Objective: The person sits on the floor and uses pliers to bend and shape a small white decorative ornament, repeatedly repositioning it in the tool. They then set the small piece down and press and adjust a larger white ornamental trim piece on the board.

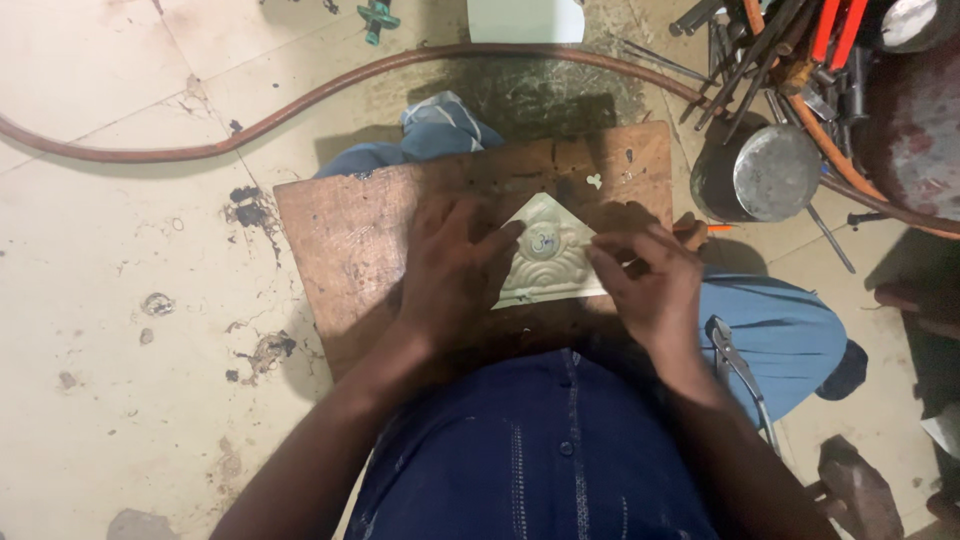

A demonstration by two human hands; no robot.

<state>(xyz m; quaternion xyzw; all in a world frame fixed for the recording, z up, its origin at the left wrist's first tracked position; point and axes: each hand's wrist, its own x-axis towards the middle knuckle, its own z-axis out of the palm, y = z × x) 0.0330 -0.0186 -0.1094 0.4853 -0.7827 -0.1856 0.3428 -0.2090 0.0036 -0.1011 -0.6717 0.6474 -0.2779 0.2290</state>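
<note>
A triangular embossed sheet-metal piece (548,252), pale silver with a raised round centre and wavy ridges, lies on a worn wooden board (350,230) resting on my lap. My left hand (452,270) lies flat on the board with its fingertips pressing the piece's left edge. My right hand (645,278) covers the piece's right corner, fingers curled and pinching its edge. An orange-handled tool tip (712,228) shows just beyond my right hand; whether the hand grips it is hidden.
A brown hose (300,100) curves across the tiled floor behind the board. A metal pot (765,170) and a heap of rods and orange-handled tools (780,50) stand at the upper right. Metal pliers (735,360) lie on my blue trouser leg. Blue cloth (440,125) sits behind the board.
</note>
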